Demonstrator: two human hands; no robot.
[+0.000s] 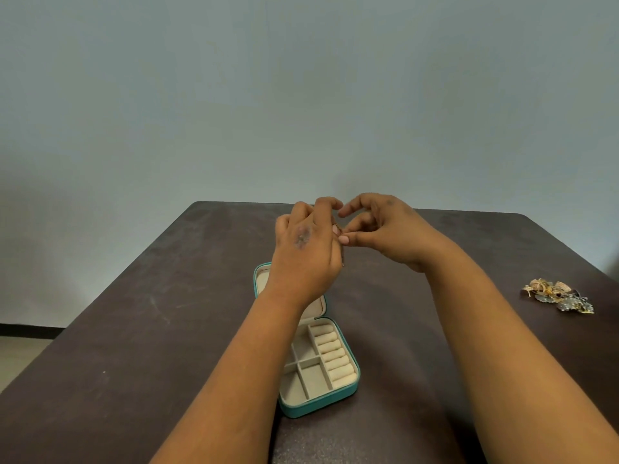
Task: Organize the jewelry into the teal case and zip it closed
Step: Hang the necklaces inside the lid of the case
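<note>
Open teal case (348,391) with bare compartments, both hands (304,252) (385,229) pinching a small gold piece (336,226), jewelry pile (557,296) well apart

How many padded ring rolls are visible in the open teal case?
7, stacked in one column along the right side of the teal zip case, the cream padded ring rolls running far to near. The forearm hides other compartments.

Soft even light, faint shadows, slight blur at fingers, wide-angle bowing at edges
</note>
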